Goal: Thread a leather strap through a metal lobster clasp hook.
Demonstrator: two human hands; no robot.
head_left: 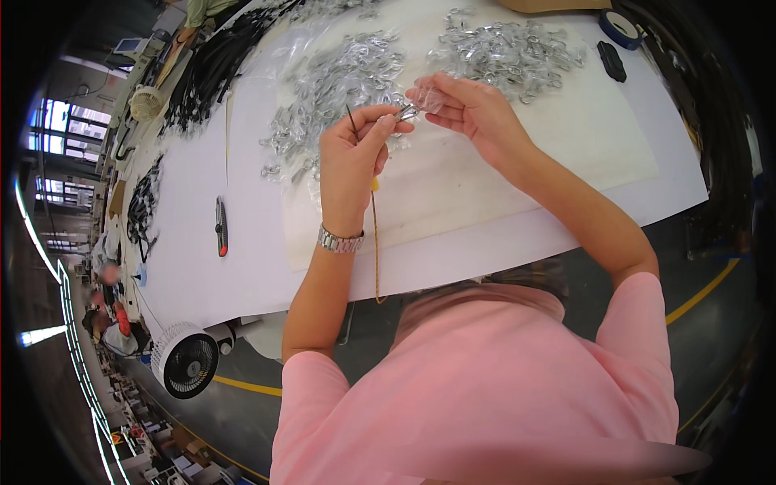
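a small metal clip (406,112) sits between the two hands, raised just above the worktop (242,267) in front of the person's chest. the left hand (349,162) closes its grip on it, thumb and forefinger pressed together around the clip, with a thin dark stem (352,120) sticking up out of the fist and a brown cord (376,242) hanging down past the wrist and over the worktop's edge. the right hand (477,113) pinches a small clear plastic bag (428,99) at the fingertips, touching the clip's far end.

judging from this, the step is getting the clip and the little bag together; it goes best if the left hand keeps the clip steady and level while the right holds the bag's mouth open and eases it along rather than forcing it, since thin film tears or bunches easily.

no rigid container shows. beyond the hands, two loose heaps of bagged metal pieces (339,81) (509,52) lie on a pale sheet (501,186); what each small bag holds cannot be made out singly. farther left lie a dark utility knife (221,226) and bundles of black cords (210,69); a roll of blue tape (621,28) rests at the far right.
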